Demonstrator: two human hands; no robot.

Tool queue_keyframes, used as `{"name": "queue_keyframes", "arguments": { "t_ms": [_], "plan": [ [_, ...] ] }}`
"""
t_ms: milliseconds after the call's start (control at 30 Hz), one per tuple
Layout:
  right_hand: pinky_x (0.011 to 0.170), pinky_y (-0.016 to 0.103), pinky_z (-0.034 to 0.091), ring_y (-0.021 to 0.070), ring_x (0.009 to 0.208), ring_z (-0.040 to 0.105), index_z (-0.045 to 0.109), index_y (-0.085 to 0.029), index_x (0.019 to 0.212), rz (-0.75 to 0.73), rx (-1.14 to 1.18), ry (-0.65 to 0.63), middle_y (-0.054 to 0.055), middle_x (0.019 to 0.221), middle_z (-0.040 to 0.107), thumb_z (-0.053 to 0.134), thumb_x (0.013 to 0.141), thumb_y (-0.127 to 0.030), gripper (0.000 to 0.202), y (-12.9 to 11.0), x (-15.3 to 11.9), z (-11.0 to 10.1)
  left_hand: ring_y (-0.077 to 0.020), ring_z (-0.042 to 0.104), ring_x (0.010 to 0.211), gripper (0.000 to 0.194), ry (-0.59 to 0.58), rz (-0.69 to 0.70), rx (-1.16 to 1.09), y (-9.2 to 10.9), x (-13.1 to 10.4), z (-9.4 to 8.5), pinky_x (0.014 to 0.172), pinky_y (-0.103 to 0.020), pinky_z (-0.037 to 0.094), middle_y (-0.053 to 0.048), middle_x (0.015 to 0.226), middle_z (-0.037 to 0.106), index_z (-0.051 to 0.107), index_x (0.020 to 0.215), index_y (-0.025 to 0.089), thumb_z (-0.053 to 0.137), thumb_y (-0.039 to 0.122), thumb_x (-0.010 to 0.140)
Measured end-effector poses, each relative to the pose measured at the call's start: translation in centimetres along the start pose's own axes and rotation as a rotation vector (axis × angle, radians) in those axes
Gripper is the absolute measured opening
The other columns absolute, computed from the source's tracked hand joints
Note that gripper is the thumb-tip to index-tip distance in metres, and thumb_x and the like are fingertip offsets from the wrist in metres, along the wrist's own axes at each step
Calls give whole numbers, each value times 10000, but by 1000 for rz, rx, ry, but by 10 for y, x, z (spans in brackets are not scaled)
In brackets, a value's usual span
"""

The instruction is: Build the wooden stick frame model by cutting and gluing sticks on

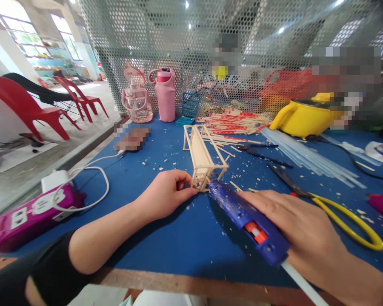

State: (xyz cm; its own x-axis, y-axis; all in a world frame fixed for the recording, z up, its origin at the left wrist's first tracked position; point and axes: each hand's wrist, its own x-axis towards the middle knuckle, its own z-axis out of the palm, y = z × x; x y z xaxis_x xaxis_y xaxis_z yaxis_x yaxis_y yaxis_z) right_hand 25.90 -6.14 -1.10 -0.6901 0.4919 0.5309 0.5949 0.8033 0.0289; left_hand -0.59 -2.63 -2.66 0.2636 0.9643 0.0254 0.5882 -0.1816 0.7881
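A small frame of thin wooden sticks (201,148) lies lengthwise on the blue tabletop. My left hand (167,193) pinches its near lower left corner between thumb and fingers. In my right hand (303,225) is a blue glue gun (247,221), a white glue stick coming out of its rear. The nozzle points left and touches or nearly touches the near end of the frame. Whether glue is coming out cannot be made out.
Red-tipped sticks (236,123), clear glue sticks (309,155), black pliers (268,155) and yellow-handled scissors (347,216) lie behind and right. A purple power strip (35,212), phone (134,139), pink bottle (166,97) and yellow pot (303,117) surround the workspace. Mesh stands behind.
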Motion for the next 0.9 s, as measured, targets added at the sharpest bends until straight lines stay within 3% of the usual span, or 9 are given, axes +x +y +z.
{"name": "queue_keyframes", "arguments": {
  "t_ms": [400, 567, 700, 800, 900],
  "plan": [
    [743, 351, 513, 220, 896, 650, 476, -161, 1292, -35, -72, 5, 101, 1064, 676, 470, 893, -171, 399, 1, 3, 2, -104, 351, 554, 228, -7, 6, -7, -1, 0, 0, 515, -226, 249, 63, 580, 408, 630, 759, 170, 600, 395, 787],
    [785, 344, 519, 213, 936, 648, 505, -166, 1282, -28, -161, 24, 103, 1090, 672, 467, 864, -160, 420, 7, -18, -9, -119, 379, 588, 254, -37, 3, 35, -2, 0, 2, 543, -237, 271, 41, 626, 449, 601, 742, 167, 553, 404, 817],
    [721, 367, 538, 249, 913, 657, 542, -164, 1251, 163, -384, -7, 126, 1144, 639, 506, 825, -190, 428, 34, -42, -30, -134, 400, 615, 214, -31, -10, -9, -3, -2, 2, 579, -258, 319, 35, 684, 451, 597, 861, 174, 554, 378, 812],
    [740, 436, 543, 319, 968, 645, 529, -82, 1237, 333, -501, -49, 182, 1155, 622, 484, 766, -145, 478, 69, -51, -45, -147, 462, 667, 242, 43, -77, -246, -1, -11, 0, 623, -271, 392, 23, 761, 479, 546, 1035, 188, 507, 296, 821],
    [741, 469, 538, 338, 936, 656, 520, -36, 1224, 441, -541, -112, 219, 1141, 632, 445, 760, -136, 481, 104, -47, -46, -140, 494, 668, 234, 138, -164, -494, 7, -24, -2, 632, -266, 432, 14, 760, 503, 526, 1045, 181, 433, 225, 835]
  ]
}}
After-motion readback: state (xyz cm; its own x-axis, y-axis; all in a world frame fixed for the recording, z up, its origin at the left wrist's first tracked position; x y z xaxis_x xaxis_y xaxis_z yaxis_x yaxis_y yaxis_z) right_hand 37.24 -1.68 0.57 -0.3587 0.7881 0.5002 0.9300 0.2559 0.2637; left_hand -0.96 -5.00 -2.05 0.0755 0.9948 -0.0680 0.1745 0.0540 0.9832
